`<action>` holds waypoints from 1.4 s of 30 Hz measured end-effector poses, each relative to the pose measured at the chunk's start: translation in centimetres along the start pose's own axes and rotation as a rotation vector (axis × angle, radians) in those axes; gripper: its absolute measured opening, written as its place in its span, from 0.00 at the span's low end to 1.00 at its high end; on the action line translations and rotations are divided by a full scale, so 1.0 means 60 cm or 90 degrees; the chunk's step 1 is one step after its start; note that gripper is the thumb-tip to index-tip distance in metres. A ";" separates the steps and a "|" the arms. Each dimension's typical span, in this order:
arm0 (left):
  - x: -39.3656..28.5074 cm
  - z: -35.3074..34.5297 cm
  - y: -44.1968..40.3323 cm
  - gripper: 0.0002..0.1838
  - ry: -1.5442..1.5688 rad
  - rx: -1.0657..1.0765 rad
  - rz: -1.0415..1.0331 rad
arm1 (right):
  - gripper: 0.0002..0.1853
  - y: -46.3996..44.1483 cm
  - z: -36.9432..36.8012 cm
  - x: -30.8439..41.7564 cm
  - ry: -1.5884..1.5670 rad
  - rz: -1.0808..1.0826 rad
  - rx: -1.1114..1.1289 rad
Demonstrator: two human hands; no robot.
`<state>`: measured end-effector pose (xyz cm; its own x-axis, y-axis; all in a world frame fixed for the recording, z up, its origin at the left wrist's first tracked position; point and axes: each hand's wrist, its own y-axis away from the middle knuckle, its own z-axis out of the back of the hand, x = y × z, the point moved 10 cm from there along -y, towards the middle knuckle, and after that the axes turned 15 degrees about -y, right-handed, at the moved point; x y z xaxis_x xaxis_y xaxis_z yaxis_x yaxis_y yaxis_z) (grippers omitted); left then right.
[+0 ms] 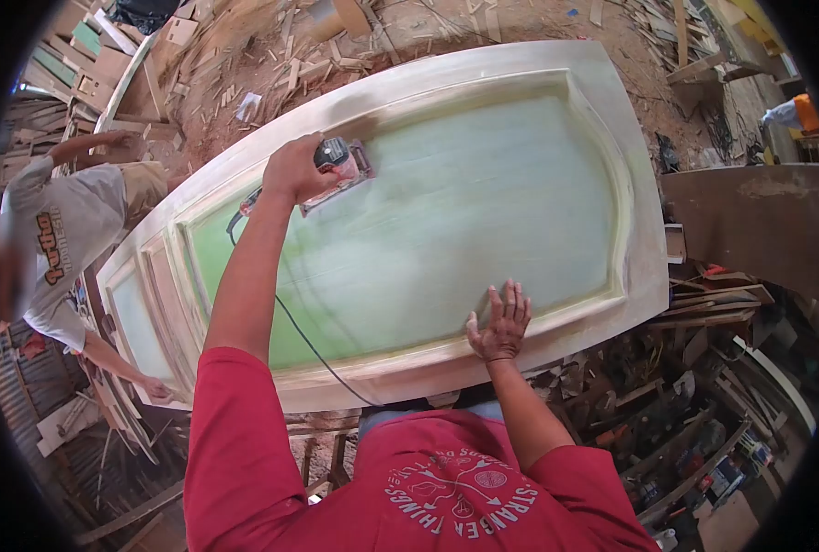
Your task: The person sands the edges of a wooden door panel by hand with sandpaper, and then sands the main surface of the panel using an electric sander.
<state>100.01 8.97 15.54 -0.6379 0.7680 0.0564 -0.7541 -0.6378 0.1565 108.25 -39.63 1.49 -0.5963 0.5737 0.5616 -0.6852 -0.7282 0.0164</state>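
I see the left grip (293,171) curled round a sander (343,166), right grip (501,329) spread, the panel (483,193) looking mostly rubbed, its green end (214,241) less.

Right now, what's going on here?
A person has a power sander gripped in the left hand, set on the greenish inset panel of a large door, near the panel's far edge. The right hand is spread open at the panel's near edge, holding nothing. The panel is bright green toward the left, paler and whitish elsewhere. Another person stands at the door's left end. Can't tell if the sander is running.
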 end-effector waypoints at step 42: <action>-0.038 0.008 0.014 0.38 0.014 0.019 0.053 | 0.44 -0.001 0.003 0.003 0.001 0.019 -0.012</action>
<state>100.88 6.71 16.04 -0.7014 0.7111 0.0490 -0.6938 -0.6969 0.1819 108.28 -39.52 1.76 -0.6172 0.5519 0.5608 -0.6749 -0.7378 -0.0167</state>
